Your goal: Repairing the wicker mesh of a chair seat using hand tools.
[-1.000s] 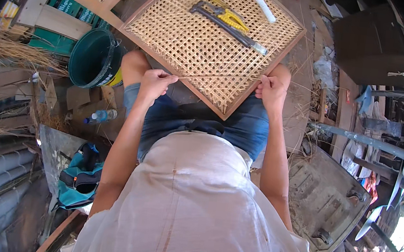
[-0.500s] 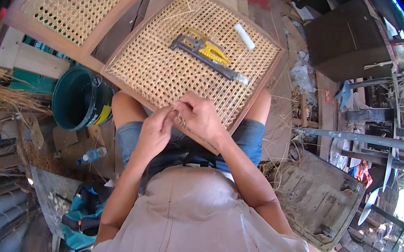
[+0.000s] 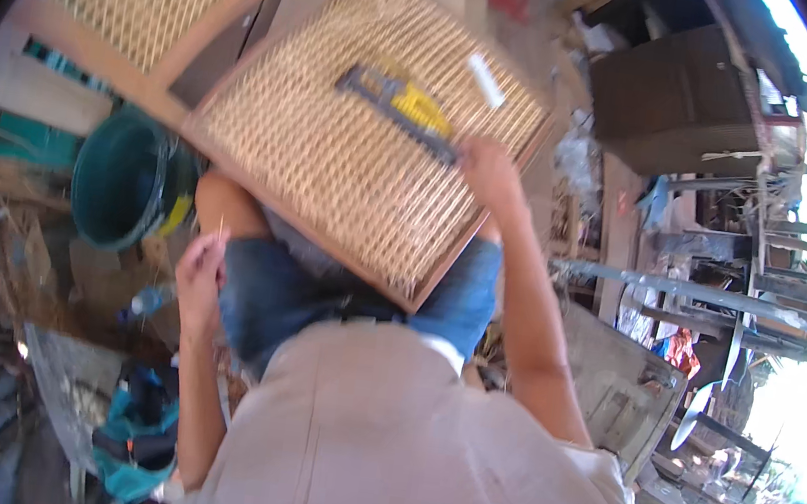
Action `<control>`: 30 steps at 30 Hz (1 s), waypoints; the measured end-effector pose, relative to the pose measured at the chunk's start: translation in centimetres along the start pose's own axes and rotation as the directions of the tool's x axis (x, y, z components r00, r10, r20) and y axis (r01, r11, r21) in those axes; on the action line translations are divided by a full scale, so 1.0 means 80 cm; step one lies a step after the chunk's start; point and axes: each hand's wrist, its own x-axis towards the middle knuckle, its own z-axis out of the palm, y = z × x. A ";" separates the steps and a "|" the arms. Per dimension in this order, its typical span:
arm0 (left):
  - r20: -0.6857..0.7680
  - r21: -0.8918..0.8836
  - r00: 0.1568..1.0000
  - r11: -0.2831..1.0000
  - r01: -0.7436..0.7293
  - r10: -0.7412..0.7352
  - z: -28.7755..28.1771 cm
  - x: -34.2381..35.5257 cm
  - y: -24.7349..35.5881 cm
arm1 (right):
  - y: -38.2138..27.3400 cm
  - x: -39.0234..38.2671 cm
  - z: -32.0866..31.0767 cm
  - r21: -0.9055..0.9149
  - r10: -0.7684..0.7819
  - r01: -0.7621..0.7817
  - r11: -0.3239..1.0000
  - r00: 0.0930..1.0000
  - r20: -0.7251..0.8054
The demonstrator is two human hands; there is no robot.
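From here I see a hammer on the cane seat over the lap, the right hand at its end; blur hides any grip. The left hand, fingertips pinched together, is near the green bucket.

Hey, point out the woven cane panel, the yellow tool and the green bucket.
Woven cane panel (image 3: 338,168), head view: bare weave.
Yellow tool (image 3: 421,109), head view: yellow part.
Green bucket (image 3: 117,179), head view: inner wall.

Head-worn fisheye looks down; shirt near, caned panel farther off.
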 end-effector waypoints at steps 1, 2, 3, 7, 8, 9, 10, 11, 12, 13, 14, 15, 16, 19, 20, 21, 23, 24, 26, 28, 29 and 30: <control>0.006 -0.009 0.998 0.998 0.059 -0.059 -0.010 -0.004 0.008 | -0.001 -0.011 0.000 0.055 0.029 -0.029 0.998 1.000 -0.002; -0.007 -0.016 0.997 0.997 0.075 -0.076 -0.011 -0.006 0.013 | -0.007 -0.020 -0.007 0.110 0.059 -0.057 0.992 0.998 -0.009; -0.011 -0.030 0.997 0.997 0.072 -0.072 0.002 0.005 0.020 | 0.000 -0.029 -0.008 0.067 0.022 -0.017 0.998 0.997 -0.071; 0.017 0.207 0.992 0.970 -0.125 0.124 0.036 0.033 0.040 | 0.025 -0.084 -0.017 0.118 0.154 -0.153 0.981 0.988 0.000; 0.130 0.299 0.977 0.933 -0.202 0.169 0.042 0.037 0.050 | 0.011 -0.096 -0.024 0.124 0.149 -0.150 0.981 0.989 0.013; 0.256 0.375 0.946 0.881 -0.288 0.201 0.050 0.045 0.052 | -0.010 -0.111 -0.033 0.294 0.221 -0.271 0.916 0.956 0.195; 0.262 0.380 0.945 0.879 -0.288 0.196 0.061 0.054 0.050 | -0.031 -0.131 -0.036 0.426 0.256 -0.410 0.807 0.892 0.374; 0.401 0.373 0.886 0.841 -0.392 0.235 0.073 0.062 0.047 | -0.056 -0.152 -0.028 0.477 0.208 -0.361 0.801 0.916 0.344; 0.532 0.349 0.805 0.797 -0.492 0.264 0.085 0.070 0.046 | -0.085 -0.168 -0.016 0.526 0.162 -0.311 0.791 0.937 0.310; 0.538 0.352 0.802 0.795 -0.494 0.260 0.095 0.074 0.048 | -0.116 -0.179 -0.013 0.471 0.099 -0.227 0.853 0.955 0.280; 0.556 0.434 0.805 0.753 -0.495 0.209 0.107 0.077 0.050 | -0.142 -0.185 -0.013 0.405 0.038 -0.142 0.903 0.966 0.254; 0.567 0.513 0.808 0.700 -0.496 0.157 0.115 0.080 0.050 | -0.155 -0.189 -0.007 0.407 0.047 -0.151 0.901 0.966 0.253; 0.558 0.539 0.819 0.693 -0.478 0.132 0.121 0.085 0.049 | -0.166 -0.191 -0.002 0.291 -0.034 -0.028 0.956 0.978 0.205; 0.602 0.536 0.788 0.666 -0.519 0.129 0.126 0.089 0.046 | -0.186 -0.185 0.000 0.113 -0.125 0.104 0.988 0.972 0.199; 0.605 0.536 0.786 0.666 -0.519 0.126 0.126 0.090 0.043 | -0.190 -0.180 -0.002 0.038 -0.121 0.115 0.993 0.954 0.274; 0.601 0.551 0.796 0.684 -0.478 0.073 0.126 0.090 0.038 | -0.192 -0.176 0.000 -0.036 -0.112 0.133 0.991 0.931 0.347; 0.595 0.566 0.803 0.700 -0.436 0.020 0.129 0.088 0.041 | -0.194 -0.168 0.005 -0.078 -0.094 0.133 0.988 0.921 0.377; 0.596 0.602 0.803 0.667 -0.439 -0.009 0.132 0.086 0.042 | -0.195 -0.164 0.007 -0.119 -0.076 0.135 0.984 0.911 0.406; 0.591 0.639 0.806 0.634 -0.436 -0.041 0.135 0.083 0.043 | -0.203 -0.154 0.005 -0.146 -0.091 0.172 0.974 0.892 0.443; 0.631 0.652 0.775 0.558 -0.513 -0.025 0.138 0.084 0.041 | -0.198 -0.151 0.009 -0.171 -0.103 0.207 0.963 0.872 0.478; 0.633 0.650 0.773 0.559 -0.515 -0.025 0.143 0.083 0.041 | -0.188 -0.154 0.016 -0.112 -0.128 0.191 0.975 0.898 0.421; 0.624 0.683 0.780 0.520 -0.512 -0.051 0.147 0.082 0.042 | -0.178 -0.157 0.022 -0.051 -0.148 0.178 0.983 0.921 0.361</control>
